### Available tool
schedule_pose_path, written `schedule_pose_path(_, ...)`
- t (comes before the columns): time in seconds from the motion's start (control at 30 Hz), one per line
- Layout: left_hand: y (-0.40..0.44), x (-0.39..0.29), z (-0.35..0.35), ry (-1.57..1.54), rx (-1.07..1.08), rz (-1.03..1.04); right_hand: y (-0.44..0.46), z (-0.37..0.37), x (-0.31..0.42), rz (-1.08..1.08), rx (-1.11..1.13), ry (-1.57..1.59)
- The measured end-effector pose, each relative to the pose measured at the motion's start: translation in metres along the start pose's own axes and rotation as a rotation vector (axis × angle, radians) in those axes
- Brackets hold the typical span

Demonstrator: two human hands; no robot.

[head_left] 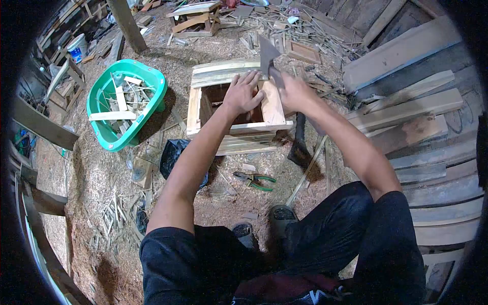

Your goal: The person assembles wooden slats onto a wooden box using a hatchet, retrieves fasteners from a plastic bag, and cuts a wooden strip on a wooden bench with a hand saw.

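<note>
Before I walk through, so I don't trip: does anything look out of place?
Yes, the pliers lie loose on the littered floor just ahead of the sandals, where someone could step on them.

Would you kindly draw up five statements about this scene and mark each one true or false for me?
1. The left hand rests on the wooden box. True.
2. Beside it, the right hand holds a flat-bladed tool. True.
3. The green tub stands to the right of the box. False: it stands to the left.
4. The tub contains nothing. False: wood pieces lie in it.
5. The pliers with green handles lie on the ground. True.
</note>
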State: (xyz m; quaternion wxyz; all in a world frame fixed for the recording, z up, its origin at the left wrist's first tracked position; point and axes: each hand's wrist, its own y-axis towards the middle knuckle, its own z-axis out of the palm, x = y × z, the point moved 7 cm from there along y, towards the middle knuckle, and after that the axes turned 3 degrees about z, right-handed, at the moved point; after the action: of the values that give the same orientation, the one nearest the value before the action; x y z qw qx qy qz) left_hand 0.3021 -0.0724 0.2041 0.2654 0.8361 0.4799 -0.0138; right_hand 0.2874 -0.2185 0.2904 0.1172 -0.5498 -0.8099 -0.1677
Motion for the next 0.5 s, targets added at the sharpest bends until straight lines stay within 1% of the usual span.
schedule_pose_path(0.03,0.000,0.000,-0.002,0.007,-0.007,-0.002,-0.001,0.006,-0.002,-0.002,0.062,-0.022)
schedule_pose_path(0.07,-0.001,-0.001,-0.001,0.011,-0.010,-0.002,0.003,0.005,-0.003,-0.031,0.044,-0.037)
schedule_pose_path(0.17,0.000,0.001,0.002,0.031,-0.013,0.004,0.002,-0.018,0.013,-0.006,-0.028,0.033)
schedule_pose_path(0.27,0.000,0.001,0.000,0.036,0.006,-0.009,-0.001,-0.035,0.023,-0.035,-0.169,0.067)
schedule_pose_path(0.37,0.001,0.001,0.002,0.034,0.014,-0.014,-0.005,-0.022,0.018,0.066,-0.010,0.039)
schedule_pose_path(0.47,0.000,0.001,-0.001,0.033,0.015,-0.017,-0.005,-0.003,0.002,0.073,0.065,-0.006)
schedule_pose_path(0.5,0.000,0.000,0.000,0.031,0.019,-0.017,-0.001,-0.004,-0.005,0.042,0.014,-0.001)
